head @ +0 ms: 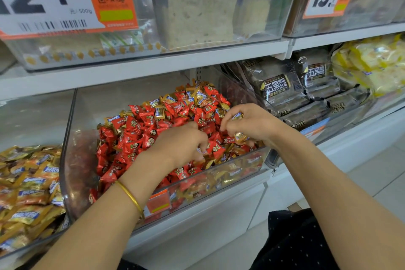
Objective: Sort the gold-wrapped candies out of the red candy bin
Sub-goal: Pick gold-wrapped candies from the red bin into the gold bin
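A clear plastic bin point(72, 138) on the lower shelf holds a heap of red-wrapped candies point(131, 129) mixed with gold-wrapped candies point(192, 92), mostly at the back and along the front. My left hand point(182, 142) is down in the heap near the front, fingers curled round a small candy whose wrapper shows at the fingertips. My right hand point(249, 123) hovers over the right side of the bin and grips gold-wrapped candies point(240, 137) that stick out above and below the fingers.
A neighbouring bin of gold-wrapped candies point(28, 184) sits at the lower left. Dark packaged bread point(291, 96) and yellow packs point(372, 63) fill the bin to the right. The upper shelf point(153, 66) with price tags hangs close above. White floor lies lower right.
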The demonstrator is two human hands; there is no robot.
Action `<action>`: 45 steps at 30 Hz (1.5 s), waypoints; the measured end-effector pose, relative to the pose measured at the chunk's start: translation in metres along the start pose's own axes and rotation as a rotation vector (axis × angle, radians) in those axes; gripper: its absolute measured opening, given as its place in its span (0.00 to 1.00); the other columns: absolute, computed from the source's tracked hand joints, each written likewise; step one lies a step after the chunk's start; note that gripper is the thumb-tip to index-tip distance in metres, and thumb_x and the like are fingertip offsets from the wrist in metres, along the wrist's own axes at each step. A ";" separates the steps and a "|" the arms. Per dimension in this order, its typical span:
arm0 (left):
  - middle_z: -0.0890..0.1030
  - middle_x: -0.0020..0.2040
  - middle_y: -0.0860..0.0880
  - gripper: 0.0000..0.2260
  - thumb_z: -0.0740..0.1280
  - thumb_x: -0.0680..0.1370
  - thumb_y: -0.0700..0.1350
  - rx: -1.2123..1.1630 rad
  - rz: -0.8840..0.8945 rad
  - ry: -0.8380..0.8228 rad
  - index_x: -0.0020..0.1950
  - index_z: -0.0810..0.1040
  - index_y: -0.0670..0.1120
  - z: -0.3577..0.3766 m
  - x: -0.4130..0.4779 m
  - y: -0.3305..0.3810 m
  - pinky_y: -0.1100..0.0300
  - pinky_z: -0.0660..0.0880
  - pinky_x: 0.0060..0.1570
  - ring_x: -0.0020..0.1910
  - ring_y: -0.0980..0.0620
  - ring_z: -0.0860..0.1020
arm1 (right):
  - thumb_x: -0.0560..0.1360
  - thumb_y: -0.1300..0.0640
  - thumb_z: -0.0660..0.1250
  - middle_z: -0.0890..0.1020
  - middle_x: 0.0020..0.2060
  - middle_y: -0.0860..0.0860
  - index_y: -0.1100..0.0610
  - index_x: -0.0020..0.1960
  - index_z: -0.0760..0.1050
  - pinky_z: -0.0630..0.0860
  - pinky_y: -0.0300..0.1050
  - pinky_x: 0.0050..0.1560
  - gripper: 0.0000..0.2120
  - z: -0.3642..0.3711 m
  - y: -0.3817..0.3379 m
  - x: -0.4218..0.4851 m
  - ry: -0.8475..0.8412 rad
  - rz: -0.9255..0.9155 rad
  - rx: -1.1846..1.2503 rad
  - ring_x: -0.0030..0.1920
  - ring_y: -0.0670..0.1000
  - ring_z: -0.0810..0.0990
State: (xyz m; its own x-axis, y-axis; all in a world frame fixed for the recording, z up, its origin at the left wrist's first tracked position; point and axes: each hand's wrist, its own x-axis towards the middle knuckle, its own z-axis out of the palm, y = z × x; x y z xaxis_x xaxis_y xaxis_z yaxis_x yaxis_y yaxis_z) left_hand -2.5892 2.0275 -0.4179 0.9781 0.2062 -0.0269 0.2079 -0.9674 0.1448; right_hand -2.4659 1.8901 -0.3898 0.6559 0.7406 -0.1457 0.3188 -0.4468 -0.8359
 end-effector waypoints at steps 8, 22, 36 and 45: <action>0.70 0.49 0.51 0.06 0.68 0.76 0.48 -0.007 -0.187 0.250 0.50 0.74 0.49 -0.014 -0.007 -0.020 0.57 0.69 0.39 0.41 0.52 0.72 | 0.70 0.64 0.68 0.81 0.38 0.49 0.57 0.49 0.83 0.72 0.34 0.30 0.10 0.025 -0.004 0.007 -0.190 -0.052 -0.350 0.30 0.41 0.76; 0.77 0.42 0.53 0.05 0.67 0.76 0.48 -0.529 -0.169 0.362 0.44 0.73 0.47 -0.023 -0.013 -0.013 0.59 0.71 0.38 0.37 0.54 0.76 | 0.71 0.64 0.69 0.79 0.59 0.50 0.52 0.58 0.80 0.70 0.36 0.54 0.16 0.031 -0.001 0.021 -0.229 -0.190 -0.469 0.58 0.47 0.76; 0.75 0.40 0.56 0.05 0.66 0.76 0.48 -0.653 -0.195 0.446 0.43 0.74 0.49 -0.023 -0.016 -0.015 0.74 0.65 0.26 0.26 0.64 0.73 | 0.74 0.58 0.66 0.74 0.65 0.49 0.48 0.69 0.69 0.72 0.48 0.59 0.23 0.056 -0.002 0.027 -0.309 -0.239 -0.870 0.64 0.53 0.71; 0.73 0.32 0.55 0.06 0.66 0.77 0.48 -0.732 -0.235 0.479 0.46 0.76 0.45 -0.029 -0.030 -0.021 0.72 0.62 0.21 0.19 0.64 0.70 | 0.70 0.57 0.74 0.80 0.59 0.54 0.51 0.55 0.81 0.72 0.51 0.63 0.13 0.022 0.001 0.011 -0.226 -0.215 -0.335 0.61 0.59 0.76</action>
State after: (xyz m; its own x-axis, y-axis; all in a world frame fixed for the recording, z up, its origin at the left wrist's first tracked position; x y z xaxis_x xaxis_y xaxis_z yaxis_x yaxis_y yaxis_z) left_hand -2.6232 2.0455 -0.3910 0.7704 0.5841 0.2557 0.1873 -0.5907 0.7849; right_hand -2.4733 1.9092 -0.4036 0.3965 0.9087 -0.1308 0.6597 -0.3810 -0.6478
